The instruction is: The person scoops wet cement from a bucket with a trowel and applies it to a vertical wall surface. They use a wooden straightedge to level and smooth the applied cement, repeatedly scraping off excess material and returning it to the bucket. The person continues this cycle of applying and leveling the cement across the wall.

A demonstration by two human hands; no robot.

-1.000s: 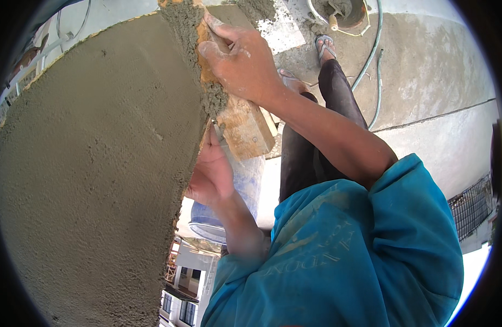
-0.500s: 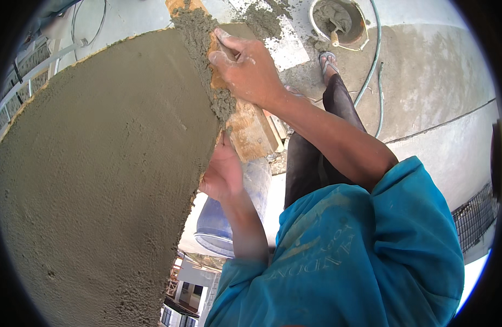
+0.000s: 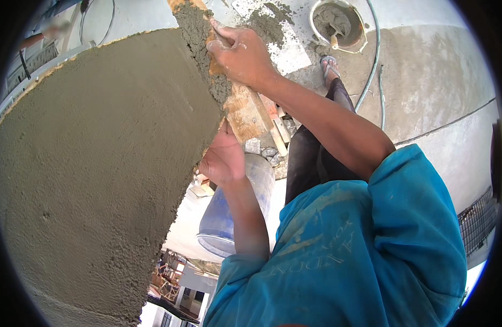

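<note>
A long wooden plank [image 3: 244,115], caked with wet grey mortar [image 3: 199,49] along its left side, lies slantwise at the edge of a broad mortar-coated surface [image 3: 104,147]. My right hand [image 3: 243,57] grips the plank near its middle, fingers closed round the wood and thumb pressing on the mortar side. Lower down, my left hand [image 3: 226,161] is turned palm toward me beside the coated edge, just under the plank's near end. Its fingertips are mostly hidden by that edge and the plank, so I cannot tell whether they grip.
At the upper right stands a bucket of mortar [image 3: 336,24] with a trowel handle [image 3: 334,42] in it. A mortar-splashed white sheet [image 3: 290,52] and a green hose [image 3: 377,43] lie on the ground. A blue drum [image 3: 221,218] is below my left forearm. Another person's blurred hand [image 3: 55,28] shows at upper left.
The plank and both my hands have shifted slightly upward in the picture, and the view has moved a little. More of another person's arm shows at upper left.
</note>
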